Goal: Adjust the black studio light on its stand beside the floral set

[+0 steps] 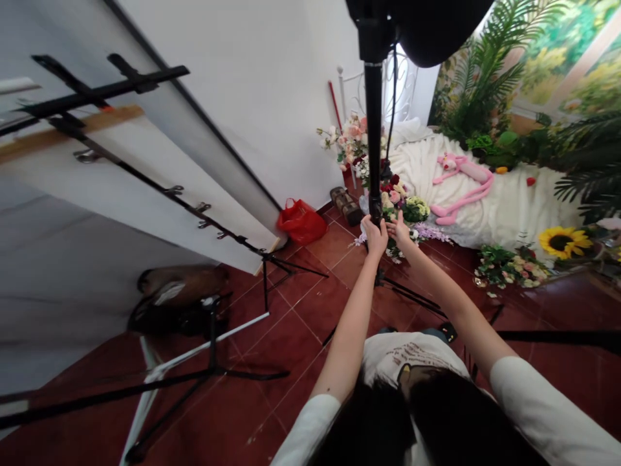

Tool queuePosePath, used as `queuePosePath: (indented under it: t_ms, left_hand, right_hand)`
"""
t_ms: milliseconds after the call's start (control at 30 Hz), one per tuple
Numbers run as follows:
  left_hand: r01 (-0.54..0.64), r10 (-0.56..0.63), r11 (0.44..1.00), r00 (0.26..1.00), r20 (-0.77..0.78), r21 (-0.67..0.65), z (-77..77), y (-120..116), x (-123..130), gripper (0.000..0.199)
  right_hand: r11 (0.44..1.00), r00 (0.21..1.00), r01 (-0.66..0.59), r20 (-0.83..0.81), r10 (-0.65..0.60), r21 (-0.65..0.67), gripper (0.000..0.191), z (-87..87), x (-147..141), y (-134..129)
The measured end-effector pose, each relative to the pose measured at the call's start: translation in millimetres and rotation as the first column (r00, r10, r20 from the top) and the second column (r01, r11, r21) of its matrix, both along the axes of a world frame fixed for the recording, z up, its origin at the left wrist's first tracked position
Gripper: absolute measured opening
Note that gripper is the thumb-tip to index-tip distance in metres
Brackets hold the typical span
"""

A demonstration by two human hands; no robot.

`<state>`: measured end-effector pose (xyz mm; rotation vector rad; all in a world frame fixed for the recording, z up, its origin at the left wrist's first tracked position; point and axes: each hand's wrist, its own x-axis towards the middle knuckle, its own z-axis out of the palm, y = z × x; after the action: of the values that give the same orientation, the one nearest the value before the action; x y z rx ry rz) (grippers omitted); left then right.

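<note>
A black light stand [374,129] rises upright in front of me, with a dark lamp head [436,29] at its top and a cable hanging beside the pole. My left hand [375,236] is closed around the pole at its lower joint. Close by on the right, my right hand [398,232] has its fingers apart, their tips near the joint and my left hand. Whether those tips touch a knob I cannot make out. Below my hands, the stand's black legs [412,294] spread over the red tiled floor [310,330].
At left, a white backdrop [194,213] hangs clipped to a black frame. A red plastic bag [301,221] lies by the wall. Flowers [356,139], a pink plush toy [466,175] on white cloth [514,200] and a sunflower [564,242] are beyond. Stand legs [213,369] cross the floor at lower left.
</note>
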<state>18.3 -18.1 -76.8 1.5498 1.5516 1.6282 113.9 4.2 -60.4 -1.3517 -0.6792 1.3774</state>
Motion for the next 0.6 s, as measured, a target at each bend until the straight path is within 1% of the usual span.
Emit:
queuePosePath:
  t_ms: [33,67,100,167,233,267,300,333,367,400,433,467,500,533,600]
  left_hand:
    - [-0.01,0.01,1.0,1.0,0.006,-0.009,1.6,-1.8,1.5,0.043]
    - [-0.026,0.027,1.0,1.0,0.017,-0.017,3.6,-4.4,4.1,0.043]
    - [-0.057,0.057,0.998,0.998,0.034,-0.019,5.9,-7.9,8.1,0.043]
    - [-0.17,0.17,0.985,0.982,0.084,-0.008,10.4,-18.1,22.0,0.043]
    - [-0.305,0.302,0.953,0.945,0.125,0.002,12.9,-32.9,44.9,0.045]
    - [-0.335,0.332,0.942,0.934,0.133,-0.001,13.0,-42.0,60.0,0.046]
    - [-0.324,0.322,0.946,0.937,0.137,-0.004,12.3,-52.3,77.2,0.046]
    - [-0.264,0.263,0.964,0.955,0.138,-0.006,11.1,-63.5,96.5,0.047]
    - [-0.155,0.153,0.988,0.979,0.137,0.0,9.8,-75.7,117.3,0.049]
    - [-0.018,0.017,1.0,0.99,0.138,0.011,8.7,-88.6,139.4,0.05]
    - [0.133,-0.135,0.991,0.981,0.137,0.024,8.2,-102.3,162.1,0.051]
    - [0.282,-0.285,0.959,0.949,0.138,0.039,8.6,-116.4,185.0,0.052]
    - [0.424,-0.428,0.904,0.894,0.135,0.055,10.1,-130.9,207.6,0.053]
    - [0.552,-0.557,0.831,0.821,0.128,0.075,12.4,-145.7,229.5,0.054]
    - [0.754,-0.763,0.646,0.639,0.097,0.121,19.0,-175.1,270.8,0.055]
  right_hand:
    - [0.997,0.996,0.046,-0.079,-0.05,-0.058,0.049,-7.3,12.5,-14.9]
    - [0.994,0.987,0.067,-0.14,-0.079,-0.089,0.044,-15.4,27.1,-31.5]
    - [0.988,0.978,0.096,-0.173,-0.117,-0.121,0.038,-23.9,43.2,-49.7]
    - [0.96,0.953,0.191,-0.197,-0.231,-0.203,0.026,-42.6,76.7,-90.9]
    - [0.911,0.912,0.295,-0.199,-0.358,-0.287,0.021,-63.3,107.1,-138.7]
    - [0.889,0.89,0.346,-0.195,-0.413,-0.3,0.02,-74.6,119.9,-165.0]
    - [0.862,0.865,0.394,-0.188,-0.465,-0.319,0.018,-86.5,130.9,-192.6]
    - [0.824,0.833,0.448,-0.173,-0.525,-0.346,0.017,-98.8,140.0,-221.5]
    - [0.763,0.783,0.522,-0.141,-0.606,-0.38,0.015,-111.2,147.3,-251.3]
    - [0.689,0.723,0.597,-0.096,-0.684,-0.412,0.012,-123.3,152.8,-281.7]
    - [0.605,0.66,0.662,-0.039,-0.75,-0.443,0.011,-134.7,156.5,-312.5]
    - [0.531,0.599,0.709,0.0,-0.8,-0.465,0.011,-145.1,158.6,-343.2]
    - [0.458,0.538,0.746,0.032,-0.842,-0.483,0.01,-154.2,159.0,-373.6]
    - [0.381,0.474,0.774,0.065,-0.878,-0.505,0.009,-162.0,157.8,-403.3]
    - [0.224,0.342,0.811,0.128,-0.931,-0.54,0.01,-174.2,150.5,-459.7]
